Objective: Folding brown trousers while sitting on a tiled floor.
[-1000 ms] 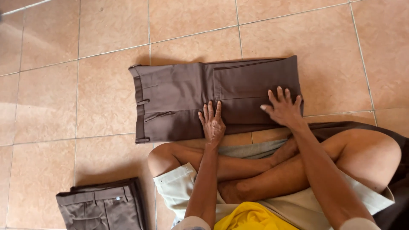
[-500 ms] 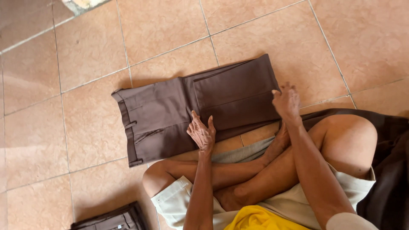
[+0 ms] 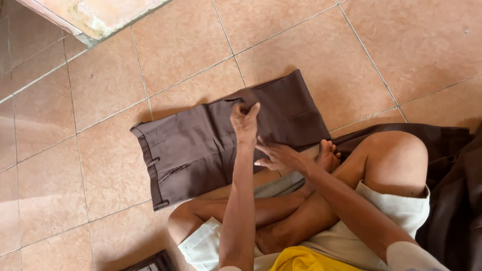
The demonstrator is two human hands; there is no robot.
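Observation:
Brown trousers (image 3: 191, 150), folded in half, lie flat on the tiled floor in front of my crossed legs, waistband to the left. My left hand (image 3: 244, 123) reaches across them and its fingers curl onto the cloth at the far edge of the fold. My right hand (image 3: 278, 156) hovers with fingers spread at the near edge of the trousers, just above my foot. It holds nothing.
A pile of dark brown cloth (image 3: 452, 190) lies at my right, partly under my knee. The corner of another folded pair of trousers (image 3: 150, 263) shows at the bottom edge. A raised step (image 3: 95, 20) crosses the top left corner.
My left hand went from the near edge of the trousers to the far edge and closed on the cloth. My right hand slid left, off the right half. The view shifted.

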